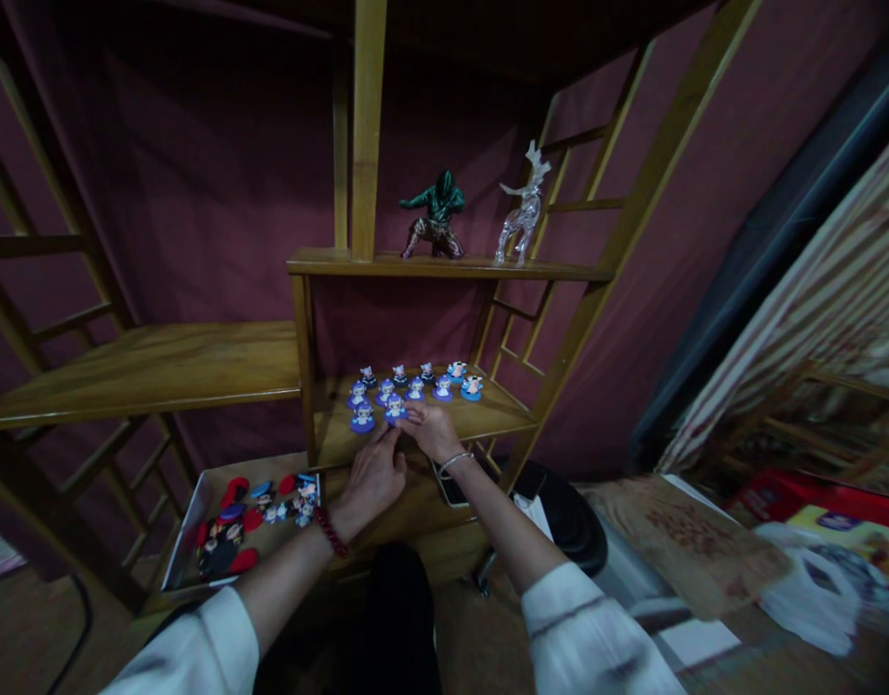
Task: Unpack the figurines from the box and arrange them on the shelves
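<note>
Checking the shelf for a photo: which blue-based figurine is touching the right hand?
The front-row figurine under the fingertips of the right hand; no other figurine touches it.

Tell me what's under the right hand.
The right hand has its fingertips on a blue-based figurine on the wooden shelf; what lies beneath the palm is covered by the hand and cannot be seen.

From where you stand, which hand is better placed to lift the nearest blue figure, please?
Probably the right hand: its fingers touch the figure, while the left hand sits lower, at the shelf's front edge.
</note>
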`<state>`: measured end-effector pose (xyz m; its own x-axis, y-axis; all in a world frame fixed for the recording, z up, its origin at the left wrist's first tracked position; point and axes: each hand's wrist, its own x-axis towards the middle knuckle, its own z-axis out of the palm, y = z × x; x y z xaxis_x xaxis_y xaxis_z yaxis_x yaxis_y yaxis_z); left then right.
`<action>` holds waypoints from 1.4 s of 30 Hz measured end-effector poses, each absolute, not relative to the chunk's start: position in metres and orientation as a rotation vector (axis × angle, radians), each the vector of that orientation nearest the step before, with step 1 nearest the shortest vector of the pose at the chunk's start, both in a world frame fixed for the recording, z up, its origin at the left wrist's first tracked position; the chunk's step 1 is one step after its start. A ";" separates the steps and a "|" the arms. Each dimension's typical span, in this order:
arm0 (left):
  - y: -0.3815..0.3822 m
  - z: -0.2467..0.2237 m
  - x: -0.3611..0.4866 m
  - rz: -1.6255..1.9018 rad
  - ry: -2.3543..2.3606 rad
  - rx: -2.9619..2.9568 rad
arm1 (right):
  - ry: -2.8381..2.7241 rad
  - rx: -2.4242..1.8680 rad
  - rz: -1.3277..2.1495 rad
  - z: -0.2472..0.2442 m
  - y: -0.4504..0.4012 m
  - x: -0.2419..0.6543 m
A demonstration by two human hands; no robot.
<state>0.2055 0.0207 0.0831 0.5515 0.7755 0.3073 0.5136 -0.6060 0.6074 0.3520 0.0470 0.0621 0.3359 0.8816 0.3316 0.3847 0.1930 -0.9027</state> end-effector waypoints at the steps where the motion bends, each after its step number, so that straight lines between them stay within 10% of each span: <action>1: 0.021 0.082 0.206 0.780 1.040 2.331 | -1.261 -1.406 0.522 0.062 0.048 0.352; 42: 0.030 0.077 0.210 0.719 1.042 2.316 | -1.580 -1.753 0.083 0.071 0.039 0.357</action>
